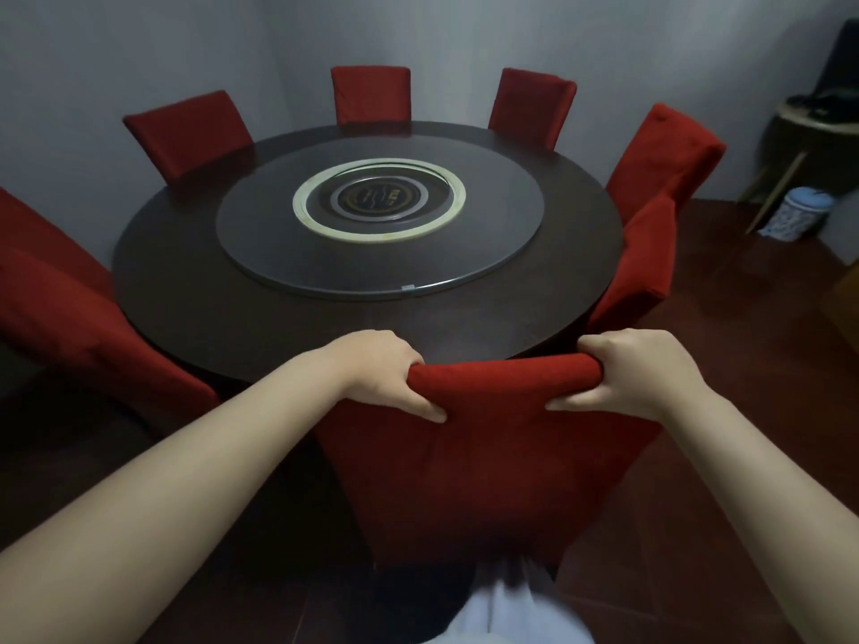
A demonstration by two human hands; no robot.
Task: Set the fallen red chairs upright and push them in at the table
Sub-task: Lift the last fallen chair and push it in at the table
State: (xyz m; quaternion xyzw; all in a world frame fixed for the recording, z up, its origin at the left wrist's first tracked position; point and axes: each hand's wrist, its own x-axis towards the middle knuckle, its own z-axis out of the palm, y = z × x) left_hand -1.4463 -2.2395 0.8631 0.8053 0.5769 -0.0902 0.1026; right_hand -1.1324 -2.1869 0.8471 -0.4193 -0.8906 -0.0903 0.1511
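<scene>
A red fabric-covered chair point(492, 457) stands upright right in front of me, its back against the near edge of the round dark table point(195, 290). My left hand point(390, 371) grips the top left corner of the chair back. My right hand point(637, 371) grips the top right corner. Both thumbs lie on the rear face of the back. Several other red chairs stand upright around the table, among them one at the near left point(79, 313), one at the near right point(646, 267) and one at the far middle point(372, 93).
A round glass turntable point(488, 216) with a pale ring sits in the table's middle. A grey wall curves behind the far chairs. At the right stand a small patterned bin point(797, 218) and a dark stand with things on it point(809, 113). Dark red floor tiles lie to the right.
</scene>
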